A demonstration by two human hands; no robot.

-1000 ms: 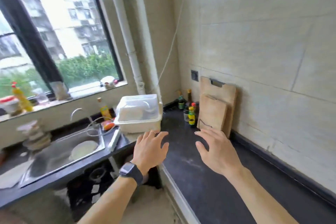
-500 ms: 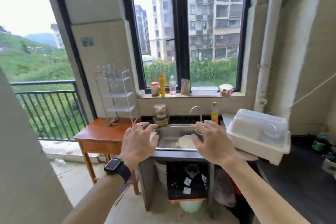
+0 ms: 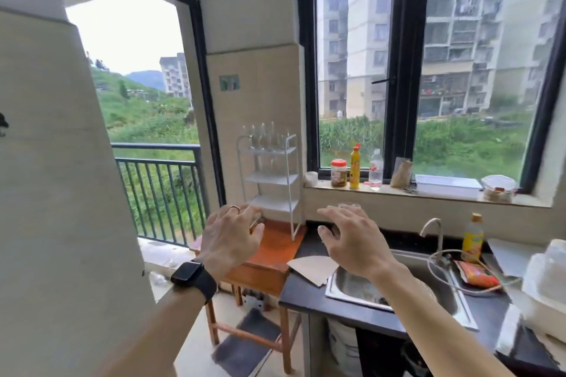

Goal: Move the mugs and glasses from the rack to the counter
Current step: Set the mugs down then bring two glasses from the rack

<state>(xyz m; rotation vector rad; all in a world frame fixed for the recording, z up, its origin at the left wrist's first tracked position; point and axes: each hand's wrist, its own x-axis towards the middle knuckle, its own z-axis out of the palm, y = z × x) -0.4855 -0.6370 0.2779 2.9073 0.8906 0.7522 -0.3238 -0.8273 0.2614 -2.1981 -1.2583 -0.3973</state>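
A white three-shelf rack stands on a small orange wooden table against the wall left of the window. Several clear glasses stand on its top shelf; the lower shelves look bare. My left hand, with a black watch and a ring, is held out open in front of the rack's foot. My right hand is open too, raised over the dark counter at the sink's left end. A glass shows just behind its fingers. Neither hand holds anything.
A steel sink with a tap is set in the counter, with a piece of cardboard at its left. Bottles and jars line the windowsill. A white plastic bin sits far right. An open balcony door is on the left.
The view has swung left from the counter corner, past the sink, to the rack and small table. Both hands stayed open and held out in front.
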